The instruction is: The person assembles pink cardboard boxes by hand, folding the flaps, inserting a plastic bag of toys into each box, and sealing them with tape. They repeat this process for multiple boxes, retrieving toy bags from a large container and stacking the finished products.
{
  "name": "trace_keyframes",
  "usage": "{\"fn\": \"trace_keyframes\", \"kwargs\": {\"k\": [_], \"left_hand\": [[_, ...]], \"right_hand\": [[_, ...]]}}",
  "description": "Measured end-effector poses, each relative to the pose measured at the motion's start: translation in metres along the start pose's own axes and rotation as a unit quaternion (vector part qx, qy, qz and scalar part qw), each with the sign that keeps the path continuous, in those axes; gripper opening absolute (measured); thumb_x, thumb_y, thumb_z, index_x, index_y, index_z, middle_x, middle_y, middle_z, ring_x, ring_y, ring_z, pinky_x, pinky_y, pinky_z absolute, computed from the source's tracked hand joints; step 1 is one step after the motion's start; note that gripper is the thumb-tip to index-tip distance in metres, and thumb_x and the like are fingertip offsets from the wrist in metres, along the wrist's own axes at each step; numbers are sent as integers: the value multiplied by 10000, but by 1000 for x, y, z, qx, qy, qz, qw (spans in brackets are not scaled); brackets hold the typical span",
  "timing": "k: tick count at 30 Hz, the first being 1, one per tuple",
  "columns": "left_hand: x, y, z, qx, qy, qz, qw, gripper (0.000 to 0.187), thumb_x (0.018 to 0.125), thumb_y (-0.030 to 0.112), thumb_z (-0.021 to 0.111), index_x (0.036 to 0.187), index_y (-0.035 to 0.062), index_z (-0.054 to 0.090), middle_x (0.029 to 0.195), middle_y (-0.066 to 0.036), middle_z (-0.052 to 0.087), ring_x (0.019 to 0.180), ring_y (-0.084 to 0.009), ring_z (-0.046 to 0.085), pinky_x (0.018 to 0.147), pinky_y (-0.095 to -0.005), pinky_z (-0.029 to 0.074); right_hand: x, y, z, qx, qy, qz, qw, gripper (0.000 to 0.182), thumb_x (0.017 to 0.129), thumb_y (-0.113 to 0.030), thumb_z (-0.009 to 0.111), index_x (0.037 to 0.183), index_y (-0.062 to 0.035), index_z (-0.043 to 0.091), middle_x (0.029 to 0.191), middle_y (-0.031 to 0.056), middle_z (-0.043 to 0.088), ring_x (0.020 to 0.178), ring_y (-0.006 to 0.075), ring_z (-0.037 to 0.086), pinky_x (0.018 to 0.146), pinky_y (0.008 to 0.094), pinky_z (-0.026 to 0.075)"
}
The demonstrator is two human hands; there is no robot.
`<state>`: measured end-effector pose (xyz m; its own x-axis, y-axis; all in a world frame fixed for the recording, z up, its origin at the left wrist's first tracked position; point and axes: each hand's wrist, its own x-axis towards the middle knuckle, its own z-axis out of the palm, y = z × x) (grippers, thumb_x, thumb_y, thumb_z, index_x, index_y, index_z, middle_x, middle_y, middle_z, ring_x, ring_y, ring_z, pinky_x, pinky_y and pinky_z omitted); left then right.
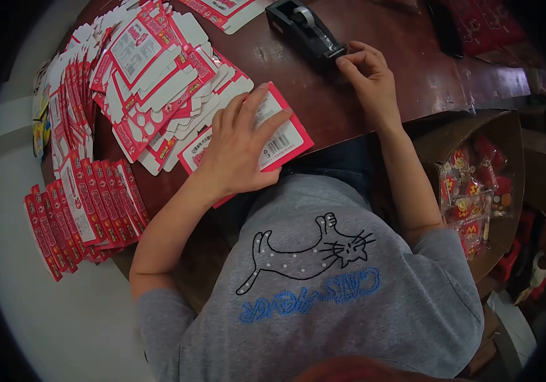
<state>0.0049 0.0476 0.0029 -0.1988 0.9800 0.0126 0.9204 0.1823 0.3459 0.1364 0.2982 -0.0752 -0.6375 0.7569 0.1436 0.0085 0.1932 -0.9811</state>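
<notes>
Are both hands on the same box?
No: the left hand rests on a box, while the right hand is at the tape dispenser.

On my feed, the left hand (235,149) hides part of the red-and-white cardboard box (290,135). I can't tell whether the right hand (375,83) pinches anything at the black plastic tape dispenser (308,37). The top edge cuts off a flat red-and-white carton (227,9).

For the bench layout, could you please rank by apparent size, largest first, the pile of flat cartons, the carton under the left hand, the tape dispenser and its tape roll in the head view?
1. Pile of flat cartons
2. Carton under the left hand
3. Tape dispenser
4. Tape roll
</notes>
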Motion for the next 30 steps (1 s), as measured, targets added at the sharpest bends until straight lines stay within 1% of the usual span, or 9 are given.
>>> {"fn": "trace_keyframes", "kwargs": {"k": [5, 7, 8, 10, 14, 16, 24, 28, 30], "left_hand": [[4, -22, 12, 5, -64, 121, 991, 907, 611, 309, 813, 1465, 231, 517, 1615, -206, 245, 1409, -435, 327, 1149, -527, 304], [1, -24, 14, 6, -61, 114, 992, 922, 600, 322, 823, 1467, 258, 517, 1609, -205, 253, 1400, -426, 334, 1137, -535, 313], [0, -26, 14, 11, -53, 115, 992, 937, 589, 335, 834, 1470, 285, 517, 1604, -205, 260, 1391, -418, 341, 1125, -543, 323], [0, -28, 17, -4, -62, 94, 994, 938, 592, 341, 838, 1472, 299, 512, 1601, -205, 266, 1389, -416, 343, 1124, -539, 327], [1, -27, 18, -13, -63, 79, 995, 948, 586, 343, 848, 1469, 330, 505, 1596, -200, 276, 1386, -412, 347, 1122, -527, 336], [2, -26, 17, -2, -64, 87, 994, 948, 581, 342, 852, 1465, 324, 511, 1594, -199, 280, 1383, -412, 351, 1122, -524, 338], [0, -27, 12, -7, -60, 94, 994, 861, 583, 338, 859, 1391, 241, 577, 1605, -201, 271, 1409, -421, 342, 1150, -526, 322], [-14, -22, -15, -120, 77, -44, 989, 883, 620, 333, 878, 1392, 126, 501, 1556, -244, 303, 1387, -431, 356, 1138, -525, 326], [-23, -27, -28, -274, 121, -200, 933, 924, 684, 331, 883, 1438, 94, 404, 1503, -246, 335, 1406, -393, 345, 1146, -519, 333]], "right_hand": [[-12, -9, -14, -111, 1, -4, 994, 180, 911, -132, 729, 1053, -23, 709, 1239, 109, 640, 995, 163, 691, 800, 278, 570], [-20, -35, -13, 7, -196, 54, 979, 217, 942, -121, 695, 1139, -32, 687, 1012, 83, 673, 896, 123, 662, 817, 288, 539], [-20, -45, -10, 10, -196, 58, 979, 217, 942, -121, 695, 1139, -32, 687, 1012, 83, 673, 896, 123, 662, 817, 288, 539], [-21, -59, -3, -130, -384, 21, 914, 369, 946, -107, 662, 1302, -36, 593, 891, 106, 670, 855, 144, 671, 766, 319, 538], [-18, -49, 10, -141, -442, -14, 886, 435, 948, -90, 632, 1358, -33, 498, 903, 129, 673, 828, 218, 690, 745, 363, 534], [-22, -37, 16, -164, -428, -40, 888, 379, 954, -82, 612, 1300, -32, 466, 899, 130, 686, 853, 303, 696, 741, 393, 533], [-26, -42, 17, -303, -341, -42, 889, 241, 933, -189, 666, 1099, -65, 543, 885, 128, 705, 833, 337, 699, 713, 424, 536], [12, -33, 4, -129, -20, -65, 989, 301, 931, -335, 702, 1032, -56, 648, 818, 80, 688, 734, 177, 660, 708, 333, 525], [36, -18, -1, -122, -14, -31, 992, 305, 924, -322, 714, 1039, -44, 663, 856, 76, 694, 770, 164, 649, 735, 321, 517]]}}
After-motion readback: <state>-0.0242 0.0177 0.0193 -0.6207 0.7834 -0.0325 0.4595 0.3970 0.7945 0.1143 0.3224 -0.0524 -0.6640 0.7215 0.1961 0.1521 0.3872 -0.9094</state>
